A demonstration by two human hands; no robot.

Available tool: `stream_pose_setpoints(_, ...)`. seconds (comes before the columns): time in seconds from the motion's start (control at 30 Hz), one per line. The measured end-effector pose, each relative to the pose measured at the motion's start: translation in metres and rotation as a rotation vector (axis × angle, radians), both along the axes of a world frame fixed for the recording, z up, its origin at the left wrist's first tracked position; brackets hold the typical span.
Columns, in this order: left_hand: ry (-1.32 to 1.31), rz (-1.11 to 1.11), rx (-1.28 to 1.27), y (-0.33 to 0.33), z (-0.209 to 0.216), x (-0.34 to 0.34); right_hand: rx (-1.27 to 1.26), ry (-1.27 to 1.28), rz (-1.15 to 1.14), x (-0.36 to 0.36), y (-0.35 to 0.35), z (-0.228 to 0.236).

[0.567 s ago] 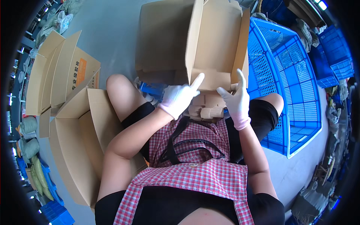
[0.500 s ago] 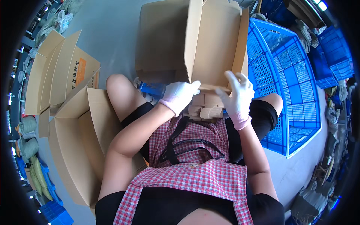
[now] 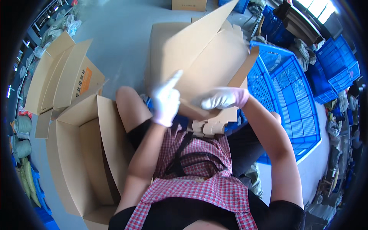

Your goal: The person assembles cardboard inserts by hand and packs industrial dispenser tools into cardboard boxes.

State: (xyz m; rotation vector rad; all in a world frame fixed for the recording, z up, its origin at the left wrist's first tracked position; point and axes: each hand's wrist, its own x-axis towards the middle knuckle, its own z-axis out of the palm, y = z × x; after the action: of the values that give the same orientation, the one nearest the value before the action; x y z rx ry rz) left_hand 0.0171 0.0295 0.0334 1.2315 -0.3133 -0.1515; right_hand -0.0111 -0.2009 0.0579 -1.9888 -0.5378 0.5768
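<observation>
A brown cardboard box stands in front of my knees, its flaps raised and a long left flap leaning up. My left hand, in a white glove, is at the box's near left, index finger stretched along that flap; motion blurs it. My gloved right hand reaches in from the right, its fingers pressed together over the near edge of the box. The fingertips are partly blurred. Below that edge, by my lap, sit several small brown cardboard pieces.
An open cardboard carton stands close at my left, another open carton beyond it. At right is a large blue plastic crate with mesh walls. Smaller blue crates are stacked farther right. A closed carton sits far ahead.
The box has shifted and tilted, and its left flap now leans outward to the right. My left hand has moved left with its index finger extended; my right hand has turned inward over the near edge.
</observation>
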Motion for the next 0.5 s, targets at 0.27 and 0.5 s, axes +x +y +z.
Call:
stream_pose_setpoints(0.27,-0.591,0.291,0.519,0.226,0.168,0.149,-0.144,-0.491,-0.432,0.040,-0.166,0.056)
stream_pose_setpoints(0.5,-1.387,0.183,1.536,0.069,0.096,0.087,0.264,-0.422,-1.027,-0.041,-0.191,0.021)
